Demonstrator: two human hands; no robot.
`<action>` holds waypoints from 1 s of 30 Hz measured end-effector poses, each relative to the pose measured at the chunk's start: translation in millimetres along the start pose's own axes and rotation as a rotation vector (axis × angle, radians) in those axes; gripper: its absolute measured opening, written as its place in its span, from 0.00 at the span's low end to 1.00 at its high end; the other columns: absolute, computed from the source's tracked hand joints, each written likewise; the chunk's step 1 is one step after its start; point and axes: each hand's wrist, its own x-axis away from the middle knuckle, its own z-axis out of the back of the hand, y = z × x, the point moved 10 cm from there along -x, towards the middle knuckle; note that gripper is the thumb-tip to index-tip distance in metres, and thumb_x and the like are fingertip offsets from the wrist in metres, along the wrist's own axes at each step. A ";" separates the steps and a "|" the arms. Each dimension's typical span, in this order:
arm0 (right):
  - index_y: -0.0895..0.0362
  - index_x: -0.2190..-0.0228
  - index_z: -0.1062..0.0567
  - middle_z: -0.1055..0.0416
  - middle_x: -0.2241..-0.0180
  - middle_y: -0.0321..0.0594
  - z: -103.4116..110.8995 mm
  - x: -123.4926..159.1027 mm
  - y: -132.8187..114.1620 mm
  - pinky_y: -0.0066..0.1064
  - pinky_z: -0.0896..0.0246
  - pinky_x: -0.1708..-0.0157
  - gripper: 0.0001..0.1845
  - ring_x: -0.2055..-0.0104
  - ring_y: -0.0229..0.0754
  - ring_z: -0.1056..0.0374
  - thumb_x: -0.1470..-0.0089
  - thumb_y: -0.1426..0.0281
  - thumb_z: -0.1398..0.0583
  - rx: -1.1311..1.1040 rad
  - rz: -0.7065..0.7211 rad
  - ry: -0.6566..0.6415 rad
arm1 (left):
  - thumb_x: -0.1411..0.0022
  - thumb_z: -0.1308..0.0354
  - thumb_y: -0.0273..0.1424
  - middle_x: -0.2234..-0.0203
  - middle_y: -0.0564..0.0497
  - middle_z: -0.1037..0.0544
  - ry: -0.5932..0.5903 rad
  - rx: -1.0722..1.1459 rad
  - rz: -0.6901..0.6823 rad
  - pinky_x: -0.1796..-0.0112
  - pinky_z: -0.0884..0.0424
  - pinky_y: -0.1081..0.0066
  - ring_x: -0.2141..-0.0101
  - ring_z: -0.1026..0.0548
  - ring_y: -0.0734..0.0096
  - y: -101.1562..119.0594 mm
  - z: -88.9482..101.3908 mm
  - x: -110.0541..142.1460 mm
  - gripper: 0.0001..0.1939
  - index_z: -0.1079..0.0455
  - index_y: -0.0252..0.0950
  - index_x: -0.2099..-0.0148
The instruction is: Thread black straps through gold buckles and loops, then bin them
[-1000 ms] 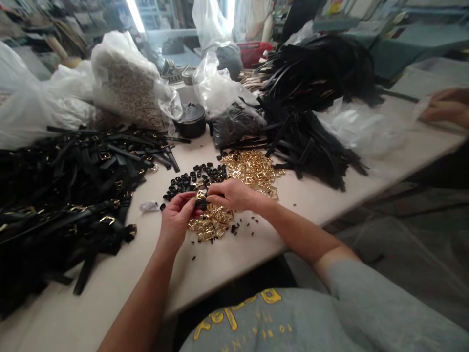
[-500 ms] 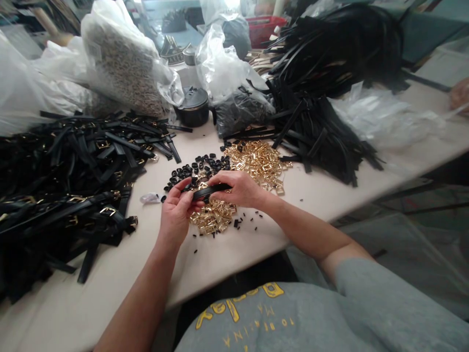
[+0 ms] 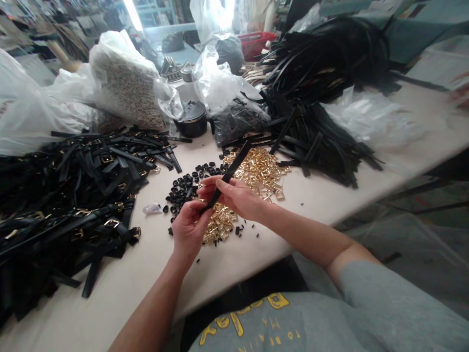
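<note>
Both hands grip one black leather strap (image 3: 236, 164) above the table. My left hand (image 3: 190, 225) pinches its near end, and my right hand (image 3: 236, 195) closes around its middle with the thumb on top. From there the strap's far end slants up and to the right. Under and behind the hands lie gold buckles (image 3: 256, 168) in a heap, with more gold buckles (image 3: 222, 220) closer to me. Small black loops (image 3: 181, 188) are scattered just left of my fingers. Whether a buckle or loop sits on the gripped end is hidden by my left fingers.
Finished black straps with buckles (image 3: 91, 215) cover the table's left side. A lidded black pot (image 3: 191, 120) and plastic bags (image 3: 124, 78) stand behind. Loose black straps (image 3: 311, 132) and crumpled clear plastic (image 3: 373, 117) lie to the right. Part of another person's hand (image 3: 459, 95) shows at the right edge.
The strap has swung from nearly level to slanting, its far end now pointing up and away. My left hand has moved lower and slightly right. The view has tilted up a little.
</note>
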 end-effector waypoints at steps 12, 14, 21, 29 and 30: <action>0.59 0.80 0.34 0.33 0.82 0.36 -15.0 29.4 26.5 0.26 0.43 0.80 0.33 0.84 0.31 0.41 0.33 0.48 0.53 0.695 -0.372 -0.584 | 0.48 0.29 0.40 0.73 0.54 0.24 0.107 0.235 0.245 0.77 0.27 0.79 0.79 0.25 0.76 -19.5 30.3 -21.6 0.19 0.29 0.34 0.60; 0.59 0.76 0.31 0.31 0.80 0.35 -12.6 24.4 22.3 0.26 0.43 0.77 0.25 0.81 0.32 0.39 0.33 0.56 0.50 0.758 -0.325 -0.514 | 0.50 0.28 0.37 0.73 0.55 0.25 0.113 0.224 0.282 0.77 0.27 0.80 0.80 0.26 0.78 -24.9 30.9 -20.8 0.19 0.29 0.34 0.60; 0.56 0.56 0.24 0.25 0.65 0.35 -6.7 13.0 -19.5 0.27 0.45 0.65 0.13 0.66 0.36 0.32 0.44 0.67 0.36 1.260 0.120 -0.127 | 0.51 0.29 0.33 0.74 0.53 0.24 0.105 0.362 0.513 0.77 0.26 0.80 0.77 0.23 0.73 -49.6 16.2 -10.5 0.23 0.32 0.35 0.55; 0.57 0.60 0.22 0.23 0.60 0.38 -8.7 12.5 -25.4 0.32 0.38 0.54 0.09 0.57 0.39 0.29 0.42 0.68 0.37 1.136 0.311 -0.041 | 0.47 0.30 0.33 0.71 0.51 0.21 0.030 0.403 0.542 0.75 0.25 0.79 0.74 0.21 0.72 -54.6 4.5 -6.1 0.26 0.33 0.35 0.47; 0.57 0.60 0.22 0.23 0.61 0.38 -8.9 12.2 -24.7 0.32 0.38 0.54 0.08 0.58 0.39 0.29 0.42 0.68 0.36 1.139 0.322 -0.048 | 0.47 0.30 0.34 0.70 0.51 0.21 0.027 0.404 0.505 0.74 0.25 0.79 0.74 0.21 0.72 -53.0 5.0 -7.5 0.28 0.33 0.36 0.46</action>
